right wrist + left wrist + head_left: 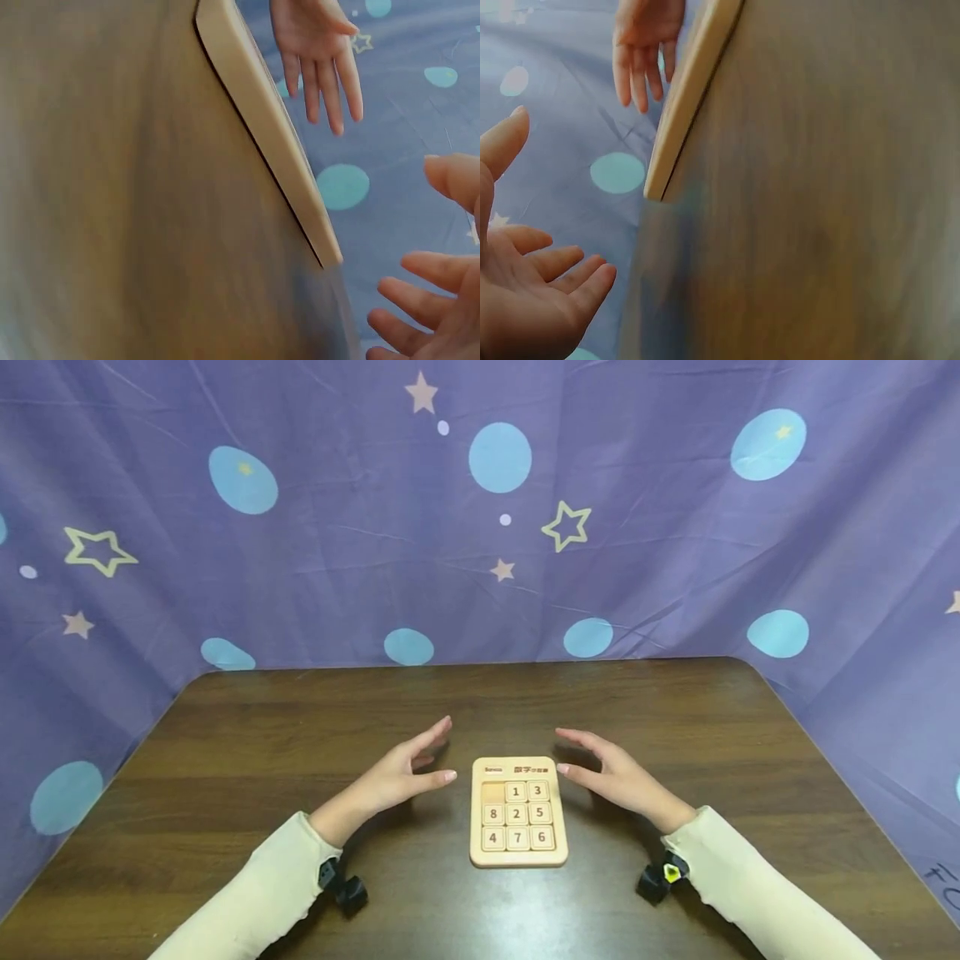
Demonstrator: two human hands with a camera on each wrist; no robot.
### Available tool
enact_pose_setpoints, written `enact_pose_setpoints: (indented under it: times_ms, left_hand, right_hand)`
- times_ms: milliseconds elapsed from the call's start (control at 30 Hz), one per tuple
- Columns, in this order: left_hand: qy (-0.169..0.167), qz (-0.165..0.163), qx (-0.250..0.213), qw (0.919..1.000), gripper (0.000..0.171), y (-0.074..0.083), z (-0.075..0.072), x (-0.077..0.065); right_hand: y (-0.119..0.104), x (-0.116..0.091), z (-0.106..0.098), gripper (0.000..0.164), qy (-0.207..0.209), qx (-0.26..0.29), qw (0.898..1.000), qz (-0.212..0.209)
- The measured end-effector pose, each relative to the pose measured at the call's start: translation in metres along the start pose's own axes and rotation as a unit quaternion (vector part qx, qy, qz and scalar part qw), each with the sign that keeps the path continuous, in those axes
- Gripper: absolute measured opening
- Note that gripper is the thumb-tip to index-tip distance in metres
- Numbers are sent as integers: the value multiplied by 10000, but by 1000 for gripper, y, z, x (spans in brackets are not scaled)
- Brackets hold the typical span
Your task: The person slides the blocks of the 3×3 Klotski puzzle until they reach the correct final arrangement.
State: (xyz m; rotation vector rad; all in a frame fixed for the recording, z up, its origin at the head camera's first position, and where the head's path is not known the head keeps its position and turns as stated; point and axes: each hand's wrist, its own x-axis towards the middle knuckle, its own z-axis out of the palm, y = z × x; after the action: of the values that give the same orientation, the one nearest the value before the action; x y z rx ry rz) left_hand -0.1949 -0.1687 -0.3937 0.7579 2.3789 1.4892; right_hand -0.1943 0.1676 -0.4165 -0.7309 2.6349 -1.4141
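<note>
We grasp nothing.
Our left hand, fingers loosely extended, hovers left of the pale wood-toned, rounded-rectangular number puzzle, which lies flat on the dark-brown wood-grain tabletop; our right hand, equally relaxed, hovers just beside its right edge.

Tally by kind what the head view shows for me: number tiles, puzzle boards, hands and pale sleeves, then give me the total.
Number tiles: 8
Puzzle board: 1
Hands: 2, the left hand and the right hand
Pale sleeves: 2
Total: 13
</note>
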Motion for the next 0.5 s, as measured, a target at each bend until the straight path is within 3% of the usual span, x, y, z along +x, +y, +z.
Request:
enact_pose_setpoints:
  times_ms: [200,500]
  left_hand:
    - [42,-289,-819,9962,81,0,10,-3]
    - [145,-499,-1360,9893,86,1,36,-8]
  right_hand:
    - [-5,-1,16,51,137,712,9974,1]
    - [-11,-7,33,47,257,1347,9905,40]
